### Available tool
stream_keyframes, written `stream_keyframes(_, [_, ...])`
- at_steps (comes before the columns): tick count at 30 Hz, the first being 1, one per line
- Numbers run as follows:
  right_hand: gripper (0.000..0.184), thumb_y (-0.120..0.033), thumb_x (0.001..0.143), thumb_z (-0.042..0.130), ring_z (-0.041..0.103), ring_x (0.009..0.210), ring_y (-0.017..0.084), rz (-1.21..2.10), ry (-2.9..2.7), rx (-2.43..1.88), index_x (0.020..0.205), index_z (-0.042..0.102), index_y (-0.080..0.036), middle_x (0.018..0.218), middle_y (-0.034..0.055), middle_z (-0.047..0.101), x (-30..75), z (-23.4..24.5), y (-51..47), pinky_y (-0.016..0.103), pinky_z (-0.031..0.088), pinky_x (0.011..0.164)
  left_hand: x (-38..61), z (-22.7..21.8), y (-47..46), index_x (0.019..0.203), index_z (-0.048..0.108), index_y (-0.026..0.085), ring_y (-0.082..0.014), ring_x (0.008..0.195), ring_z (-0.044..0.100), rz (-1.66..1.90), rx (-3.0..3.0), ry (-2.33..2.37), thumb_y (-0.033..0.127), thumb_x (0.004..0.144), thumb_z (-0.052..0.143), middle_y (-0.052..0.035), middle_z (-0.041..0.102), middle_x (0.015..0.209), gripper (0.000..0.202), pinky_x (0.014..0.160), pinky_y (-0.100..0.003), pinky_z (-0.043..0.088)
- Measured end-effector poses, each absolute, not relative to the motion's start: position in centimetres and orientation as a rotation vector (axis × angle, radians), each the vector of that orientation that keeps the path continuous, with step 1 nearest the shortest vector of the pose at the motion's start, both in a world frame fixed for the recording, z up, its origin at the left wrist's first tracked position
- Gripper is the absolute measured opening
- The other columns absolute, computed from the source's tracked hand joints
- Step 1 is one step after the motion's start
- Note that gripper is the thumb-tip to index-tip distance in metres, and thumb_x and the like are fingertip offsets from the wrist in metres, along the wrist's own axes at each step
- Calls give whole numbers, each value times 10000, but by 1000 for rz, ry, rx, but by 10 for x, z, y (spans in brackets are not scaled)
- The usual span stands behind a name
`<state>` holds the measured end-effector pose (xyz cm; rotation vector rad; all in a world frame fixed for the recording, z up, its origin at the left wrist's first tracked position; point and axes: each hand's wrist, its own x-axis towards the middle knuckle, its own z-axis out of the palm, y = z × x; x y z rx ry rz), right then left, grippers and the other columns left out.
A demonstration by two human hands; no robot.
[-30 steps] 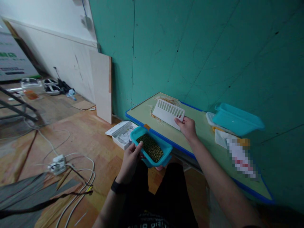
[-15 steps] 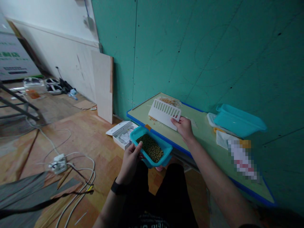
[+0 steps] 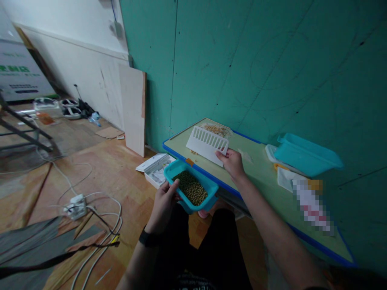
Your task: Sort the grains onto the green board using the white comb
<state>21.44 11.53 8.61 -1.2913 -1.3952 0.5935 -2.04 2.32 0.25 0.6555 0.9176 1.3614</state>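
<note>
My left hand grips the near-left rim of a turquoise plastic container, thumb over the edge, holding it just off the table's front edge. Inside lie green beans on the left and tan soybeans on the right. In my right hand is a white slotted plastic board, pinched at its right end and tilted above the table. Its row of slots faces away from me. A few loose soybeans show by its left lower edge, and a heap of soybeans lies behind it.
The blue-edged table stands against a green wall. On its right are a second turquoise container, a white cloth-like item and a blurred-out packet. A white open box sits left of the table; cables and a power strip lie on the floor.
The slotted board and my right hand have shifted slightly left. The container in my left hand has moved a little left too. Both grips stay the same.
</note>
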Motion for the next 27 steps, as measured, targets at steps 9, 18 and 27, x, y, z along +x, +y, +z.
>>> stream_keyframes(9, [443, -542, 710, 752, 743, 880, 286, 653, -1409, -1266, 913, 768, -149, 942, 111, 798, 209, 84, 115, 350, 566, 748, -29, 18, 34, 732, 627, 168, -101, 444, 553, 1332, 684, 921, 452, 649, 884, 31, 610, 550, 391, 471, -218, 480])
stream_keyframes(18, [484, -601, 705, 754, 743, 834, 277, 660, -1419, -1292, 872, 762, -147, 880, 99, 792, 211, 88, 99, 353, 566, 744, -30, 16, 45, 679, 584, 187, -113, 401, 560, 1365, 661, 950, 426, 647, 883, 43, 570, 479, 384, 436, -223, 468])
stream_keyframes(27, [417, -542, 737, 770, 748, 857, 287, 602, -1411, -1315, 898, 776, -157, 903, 100, 799, 223, 81, 79, 383, 572, 798, -31, 15, 44, 710, 592, 186, -101, 402, 557, 1404, 632, 950, 446, 625, 886, 45, 580, 484, 402, 426, -199, 459])
